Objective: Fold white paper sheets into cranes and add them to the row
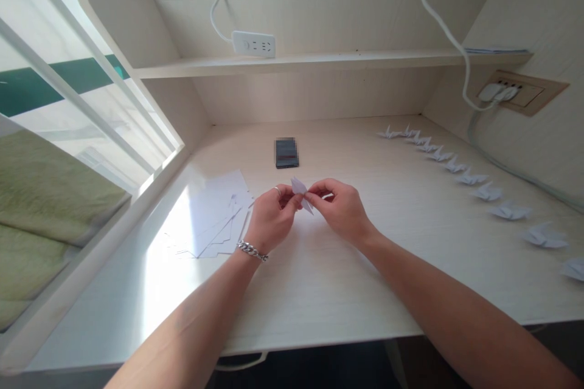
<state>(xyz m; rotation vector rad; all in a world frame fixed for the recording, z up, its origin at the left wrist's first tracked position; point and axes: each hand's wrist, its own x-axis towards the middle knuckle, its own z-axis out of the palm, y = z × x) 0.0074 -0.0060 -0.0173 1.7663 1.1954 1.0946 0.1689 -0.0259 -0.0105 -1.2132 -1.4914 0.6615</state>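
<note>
Folded paper piece, white, one: held over the desk, pinched near its middle between closed thumb and fingers by the left hand from eight o'clock and likewise by the right hand from three. Loose sheets, white: spread between eight and nine o'clock of the piece. Dark flat item, one: placed near, toward twelve. Paper cranes, white: ranged in a row from two to past three.

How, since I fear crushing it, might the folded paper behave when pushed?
The folded paper is probably very light, being small beside the left hand and right hand pinching it. Its thin pointed ends would likely bend easily. Its angular shape makes rolling unlikely.
</note>
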